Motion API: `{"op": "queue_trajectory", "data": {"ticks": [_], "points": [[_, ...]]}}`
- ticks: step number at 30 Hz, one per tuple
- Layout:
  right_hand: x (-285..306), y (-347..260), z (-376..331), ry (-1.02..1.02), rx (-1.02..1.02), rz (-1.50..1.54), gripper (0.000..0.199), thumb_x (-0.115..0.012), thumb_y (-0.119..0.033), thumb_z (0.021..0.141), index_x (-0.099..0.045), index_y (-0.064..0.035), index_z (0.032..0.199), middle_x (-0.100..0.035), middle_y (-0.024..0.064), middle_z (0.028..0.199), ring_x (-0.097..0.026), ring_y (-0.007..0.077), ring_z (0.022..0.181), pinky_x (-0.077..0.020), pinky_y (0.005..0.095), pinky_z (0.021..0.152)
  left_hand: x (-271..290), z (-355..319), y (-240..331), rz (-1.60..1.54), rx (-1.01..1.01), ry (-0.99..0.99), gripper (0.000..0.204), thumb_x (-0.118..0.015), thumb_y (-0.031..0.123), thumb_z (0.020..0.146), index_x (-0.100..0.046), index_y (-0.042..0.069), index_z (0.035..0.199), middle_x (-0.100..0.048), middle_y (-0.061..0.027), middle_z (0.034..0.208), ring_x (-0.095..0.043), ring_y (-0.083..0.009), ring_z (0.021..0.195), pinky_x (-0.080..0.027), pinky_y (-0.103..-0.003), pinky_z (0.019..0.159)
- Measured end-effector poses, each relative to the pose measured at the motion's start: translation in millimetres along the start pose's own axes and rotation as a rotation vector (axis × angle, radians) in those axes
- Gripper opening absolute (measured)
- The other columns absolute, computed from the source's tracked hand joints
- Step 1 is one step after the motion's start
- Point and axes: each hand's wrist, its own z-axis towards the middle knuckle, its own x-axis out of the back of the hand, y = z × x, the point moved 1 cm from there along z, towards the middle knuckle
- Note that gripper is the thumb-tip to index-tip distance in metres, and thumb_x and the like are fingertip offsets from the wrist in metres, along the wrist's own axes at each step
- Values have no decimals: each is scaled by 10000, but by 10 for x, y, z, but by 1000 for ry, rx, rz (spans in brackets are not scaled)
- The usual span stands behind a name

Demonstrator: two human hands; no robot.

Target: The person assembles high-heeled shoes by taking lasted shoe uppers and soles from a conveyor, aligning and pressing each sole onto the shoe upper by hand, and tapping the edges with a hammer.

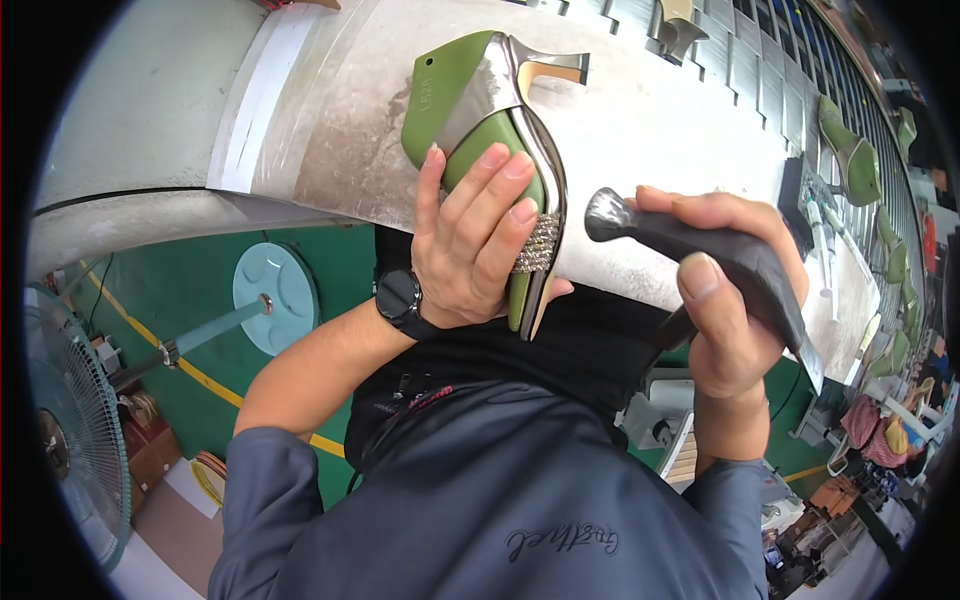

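Note:
My left hand [475, 235] is wrapped over a high-heeled sandal, its fingers lying across the green shoe last [430, 105] inside it. The sandal has a silver heel cover [490, 90], a thin heel [555, 66] pointing right and a rhinestone strap [541, 243] by my fingertips. The shoe lies on its side over the near part of the pale worktable [330, 120], toe toward me. To its right my right hand [740, 285] grips a dark shoemaker's hammer [660, 228]. The hammer's round, worn face points at the sole, apart from it.
Beyond the table runs a slatted metal conveyor [735, 70] with another shoe [682, 28] on it. More green lasts [850, 155] stand at the right, near white-handled brushes [828, 240]. A fan [75, 430] and a round light-blue disc on a pole [275, 300] are at the left.

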Motion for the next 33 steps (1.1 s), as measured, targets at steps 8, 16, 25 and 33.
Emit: {"op": "queue_trajectory", "data": {"ticks": [8, 16, 25, 33], "points": [[-20, 38, 271, -416, 314, -350, 288, -787, -96, 807, -670, 49, 1027, -730, 183, 900, -763, 321, 863, -616, 392, 782, -19, 6, -17, 13, 23, 6, 596, -562, 496, 1055, -426, 73, 1451, -566, -184, 1451, -575, -362, 1349, -294, -679, 1204], [-171, 43, -113, -391, 241, -255, 334, -852, -22, 726, -716, 49, 1023, -752, 201, 1006, -772, 311, 889, -649, 376, 773, -1, 6, 1, -36, 57, 26, 408, -569, 311, 1071, -478, 74, 1391, -600, -171, 1429, -598, -341, 1332, -320, -666, 1201], [-76, 83, 65, -114, -149, -1, 321, -716, 12, 912, -587, 87, 1196, -716, 299, 1191, -730, 300, 1090, -571, 392, 984, 1, -44, -24, -28, 61, 17, 518, -618, 415, 1042, -476, 87, 1416, -585, -149, 1429, -584, -330, 1348, -335, -693, 1176], [-34, 132, 756, -142, -475, 47, 250, -681, -49, 913, -652, 86, 1122, -770, 230, 1064, -746, 250, 990, -579, 363, 946, 23, -124, -116, 41, -68, -94, 908, -699, 556, 958, -294, 4, 1554, -455, -225, 1496, -502, -412, 1403, -331, -750, 1148]]}}
